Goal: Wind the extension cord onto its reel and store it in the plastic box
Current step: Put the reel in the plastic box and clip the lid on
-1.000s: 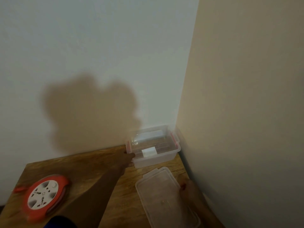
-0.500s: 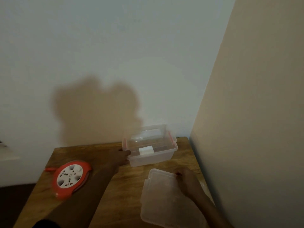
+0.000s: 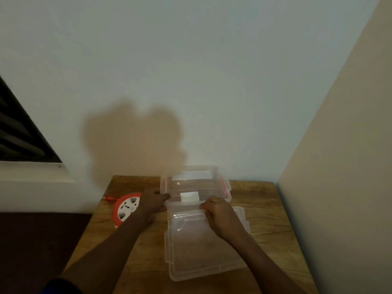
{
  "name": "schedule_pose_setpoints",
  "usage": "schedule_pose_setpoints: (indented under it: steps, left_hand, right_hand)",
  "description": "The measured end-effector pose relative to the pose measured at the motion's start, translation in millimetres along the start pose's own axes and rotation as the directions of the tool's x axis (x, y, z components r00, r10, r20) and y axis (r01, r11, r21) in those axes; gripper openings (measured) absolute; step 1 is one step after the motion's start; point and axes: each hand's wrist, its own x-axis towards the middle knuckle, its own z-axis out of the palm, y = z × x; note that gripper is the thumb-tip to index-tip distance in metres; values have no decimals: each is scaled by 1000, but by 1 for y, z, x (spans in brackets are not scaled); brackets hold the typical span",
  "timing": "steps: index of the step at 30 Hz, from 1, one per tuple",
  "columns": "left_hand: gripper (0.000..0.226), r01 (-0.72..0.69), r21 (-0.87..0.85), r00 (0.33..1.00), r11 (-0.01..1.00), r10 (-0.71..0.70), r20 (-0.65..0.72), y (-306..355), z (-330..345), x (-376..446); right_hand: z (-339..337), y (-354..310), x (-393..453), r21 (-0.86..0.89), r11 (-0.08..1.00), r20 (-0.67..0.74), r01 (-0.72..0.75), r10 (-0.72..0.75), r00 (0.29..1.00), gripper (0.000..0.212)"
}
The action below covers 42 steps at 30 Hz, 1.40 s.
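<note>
- head view: the plastic box (image 3: 195,187) stands open at the far edge of the wooden bench (image 3: 265,209), close against the wall, its red side latches hanging loose.
- the left hand (image 3: 151,201) rests against the box's left end, fingers loosely spread and the thumb touching the wall by the latch; i judge it is there to steady the box so it does not slide.
- the right hand (image 3: 220,217) is curled over the far edge of the clear lid (image 3: 203,242), fingers pressed together and pinching that rim. the lid lies flat on the bench just in front of the box, its far edge touching or nearly touching the box's front wall.
- the reel (image 3: 125,207), orange with a white socket face, lies flat on the bench to the left, partly hidden behind the left wrist. no loose cord trails across the bench, so the winding looks done; a short orange piece sticks out at its far left.
- the reel is not yet in the box. likely the lid is being kept clear so the opening stays free for it.
- a white label shows on the box's front wall.
</note>
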Motion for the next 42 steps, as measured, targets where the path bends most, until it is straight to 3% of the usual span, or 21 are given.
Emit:
schedule_pose_setpoints:
  steps: [10,13,18,25,35,42]
  left_hand:
    - [36,53,-90,997,995,-48,53,-27,-19,-4]
    - [34,10,-69,996,998,-4,94,-35,-19,1]
    - [42,62,-146,992,987,-45,121,-38,-21,6]
    - [39,33,-139,989,990,-12,149,-40,-20,9]
    - [36,8,-126,992,992,8,127,-42,-19,5]
    - [36,-46,-120,998,992,51,39,-52,-15,0]
  right_hand:
    - [38,-36,2,-74,997,95,-15,22,995,24]
    - [48,-38,-2,-117,992,127,-43,58,990,26]
    - [60,-35,-8,-185,979,189,-86,121,975,28]
    - [77,-34,-13,-269,959,233,-86,151,961,29]
    - [95,-32,-17,-344,937,282,-51,156,947,28]
    - [103,-24,-19,-390,920,303,-36,165,938,31]
